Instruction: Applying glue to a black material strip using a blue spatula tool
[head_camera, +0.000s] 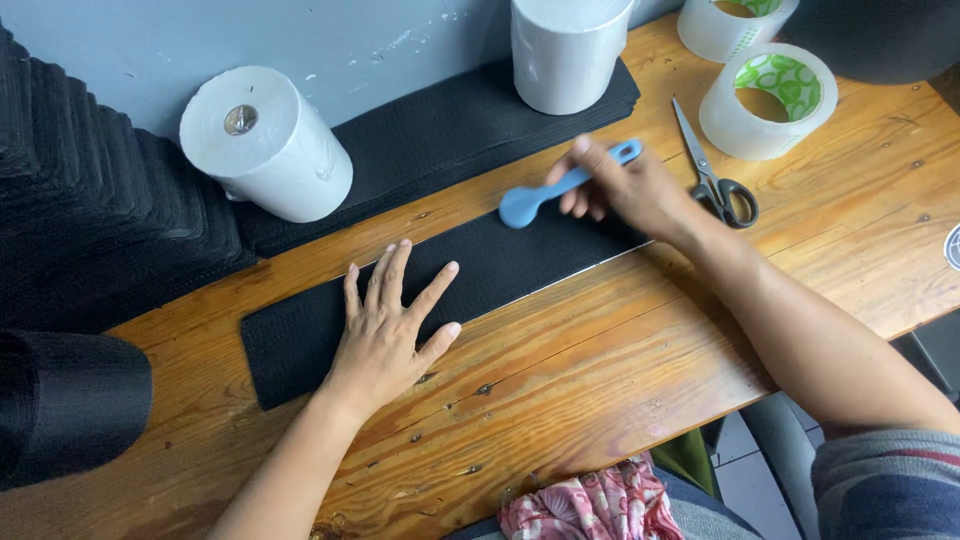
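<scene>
Nearest us, a bundle of pink patterned cloth lies at the front edge of the wooden table, by a grey striped sleeve. On the boards, we see the left hand pressed flat with all 5 fingers spread, gripping nothing, its fingers resting on the near part of a long black fabric strip that runs slantwise across the table. At the strip's other end the right hand is closed around the handle of a blue plastic scraper tool, whose rounded head sits right at the strip's far edge; we cannot tell whether it touches the fabric. Just beyond that hand lie scissors with black handles, blades pointing away. Farther back stand 2 white paper rolls, 1 tipped on its side at left and 1 upright at centre, the upright 1 on a flat stack of black fabric pieces. A taller pile of black fabric fills the left edge. At the far right corner sit 2 rolls of clear packing tape.
</scene>
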